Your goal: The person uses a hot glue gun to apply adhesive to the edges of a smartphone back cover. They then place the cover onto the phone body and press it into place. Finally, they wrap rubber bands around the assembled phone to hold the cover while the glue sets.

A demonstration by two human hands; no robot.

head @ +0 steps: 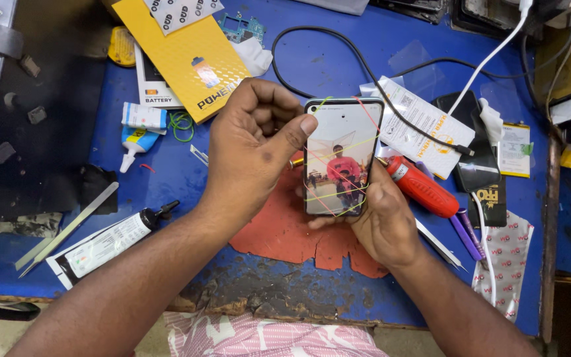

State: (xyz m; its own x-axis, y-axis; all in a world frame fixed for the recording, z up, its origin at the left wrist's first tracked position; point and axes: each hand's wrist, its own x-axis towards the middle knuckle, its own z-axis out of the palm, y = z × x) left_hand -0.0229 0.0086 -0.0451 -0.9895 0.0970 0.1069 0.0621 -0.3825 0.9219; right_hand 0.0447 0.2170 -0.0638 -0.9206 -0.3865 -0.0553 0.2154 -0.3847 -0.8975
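The left hand (249, 142) is curling its fingers, its thumb pressing the top-left corner of the phone (342, 157). The right hand (381, 215) is cradling the phone from beneath over a red mat (285, 231). A screwdriver (421, 187) is lying at three o'clock, a glue tube (110, 241) at eight.

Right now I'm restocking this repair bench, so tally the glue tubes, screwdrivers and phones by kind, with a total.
Glue tubes: 2, a long black-capped white tube and a small blue-and-white tube
Red-handled screwdriver: 1
Rubber-banded lit smartphone in both hands: 1
Black phone lying on the bench: 1
Total: 5
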